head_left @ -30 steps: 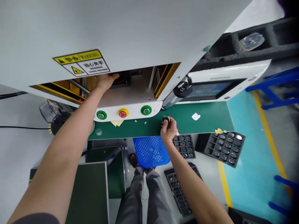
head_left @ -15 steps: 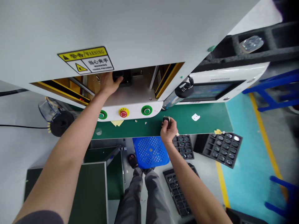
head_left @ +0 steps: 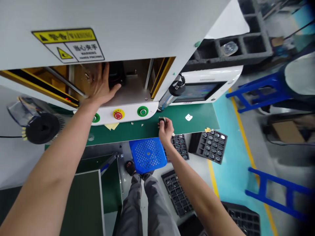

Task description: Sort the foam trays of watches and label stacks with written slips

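Note:
My left hand [head_left: 100,86] reaches into the opening of a white press-like machine [head_left: 137,29]. Its fingers are stretched out and the thumb stands apart, beside a black fixture block [head_left: 116,72] on the metal bed [head_left: 134,90]. Part of the block is hidden behind the fingers and the machine's front. Over the green bench top [head_left: 177,126], my right hand [head_left: 166,129] is closed around a small black rounded part [head_left: 161,120] with a pale edge, the thumb pressed on it. The part's exact kind does not show.
Green buttons [head_left: 142,111] and a red emergency stop [head_left: 118,114] line the machine's front. A screen unit [head_left: 197,91] stands to the right. Below are a blue stool [head_left: 148,154] and black trays of parts [head_left: 213,146]. A foam tray [head_left: 211,49] sits above the screen.
The view has swung to the right. My left hand has opened from around the black block's edge, its fingers now spread. My right hand still grips the small black part.

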Tool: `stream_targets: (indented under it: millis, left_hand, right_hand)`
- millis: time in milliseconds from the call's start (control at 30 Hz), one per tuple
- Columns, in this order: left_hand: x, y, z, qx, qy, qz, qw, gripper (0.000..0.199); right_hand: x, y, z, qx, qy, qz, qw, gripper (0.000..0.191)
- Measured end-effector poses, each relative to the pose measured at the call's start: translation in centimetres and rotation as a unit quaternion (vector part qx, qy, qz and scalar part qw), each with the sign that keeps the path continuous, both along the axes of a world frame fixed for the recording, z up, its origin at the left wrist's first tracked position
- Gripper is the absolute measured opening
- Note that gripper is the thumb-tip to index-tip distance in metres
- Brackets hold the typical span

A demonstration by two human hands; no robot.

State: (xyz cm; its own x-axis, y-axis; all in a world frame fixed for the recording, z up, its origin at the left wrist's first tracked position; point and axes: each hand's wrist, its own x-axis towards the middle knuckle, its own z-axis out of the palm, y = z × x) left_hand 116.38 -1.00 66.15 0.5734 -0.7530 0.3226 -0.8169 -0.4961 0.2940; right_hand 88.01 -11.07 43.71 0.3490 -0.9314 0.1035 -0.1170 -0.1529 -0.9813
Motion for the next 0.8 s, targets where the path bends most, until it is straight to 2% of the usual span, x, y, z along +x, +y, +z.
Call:
stream_targets:
  millis: [67, 133, 200, 300, 367, 467, 667, 800]
  left_hand:
    - [-2.1, 2.9, -0.7, -0.033, -0.026, 0.033, 0.999, 0.087]
    - [-4.7, 6.9, -2.5, -0.039, -0.056, 0.076, 0.995, 0.077]
    - [-7.2, 11.0, -5.1, -0.018, -0.062, 0.119, 0.991, 0.073]
    - [-9.6, 15.1, -8.9, 0.057, -0.026, 0.124, 0.99, 0.077]
    - [-10.3, 16.2, -10.5, 0.086, -0.019, 0.113, 0.99, 0.076]
    - [-10.6, 16.5, -11.3, 0.082, -0.042, 0.105, 0.99, 0.073]
    - [-9.8, 17.5, -12.0, 0.056, -0.092, 0.062, 0.992, 0.065]
    - [-8.4, 18.3, -13.2, 0.004, -0.116, 0.015, 0.993, 0.058]
  right_hand:
    - [-0.5, 0.3, 1.1, -0.071, 0.023, 0.024, 0.997, 0.046]
    - [-0.7, 1.0, 2.8, -0.159, 0.064, 0.08, 0.982, 0.039]
    - [-0.6, 1.9, 4.8, -0.223, 0.129, 0.178, 0.95, 0.035]
    - [0.0, 3.2, 7.3, -0.276, 0.264, 0.29, 0.878, 0.034]
    - [0.1, 3.8, 8.1, -0.301, 0.336, 0.313, 0.836, 0.033]
    - [0.0, 4.1, 8.2, -0.344, 0.387, 0.308, 0.798, 0.033]
    - [-0.3, 3.6, 7.7, -0.419, 0.424, 0.291, 0.748, 0.031]
    - [0.0, 2.8, 6.4, -0.483, 0.399, 0.25, 0.738, 0.031]
